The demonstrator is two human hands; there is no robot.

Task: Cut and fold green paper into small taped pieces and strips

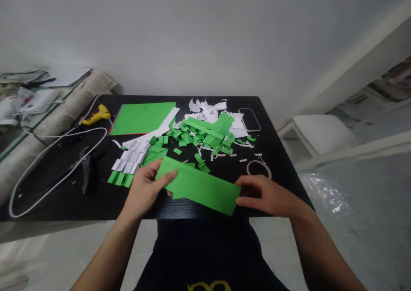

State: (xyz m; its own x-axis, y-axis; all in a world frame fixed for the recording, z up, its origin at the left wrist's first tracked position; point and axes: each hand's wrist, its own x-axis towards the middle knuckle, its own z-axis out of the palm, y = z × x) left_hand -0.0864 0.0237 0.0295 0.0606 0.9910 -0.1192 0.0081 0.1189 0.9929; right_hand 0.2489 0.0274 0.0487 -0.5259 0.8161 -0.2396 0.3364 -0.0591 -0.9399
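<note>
A long folded green paper strip (201, 186) lies across the near edge of the black table (64, 196). My left hand (146, 188) grips its left end, thumb on top and fingers curled under. My right hand (263, 194) pinches its right end. Beyond the strip lie a heap of small green and white paper cuttings (205, 132) and a row of cut green and white pieces (128, 164).
A large green sheet (141, 117) lies at the back left beside a yellow glue gun (96, 114). A white cable (54, 158) loops over the left side, near black scissors (86, 166). A phone (249, 119) and a tape ring (258, 167) sit at the right. A white stool (317, 132) stands beyond.
</note>
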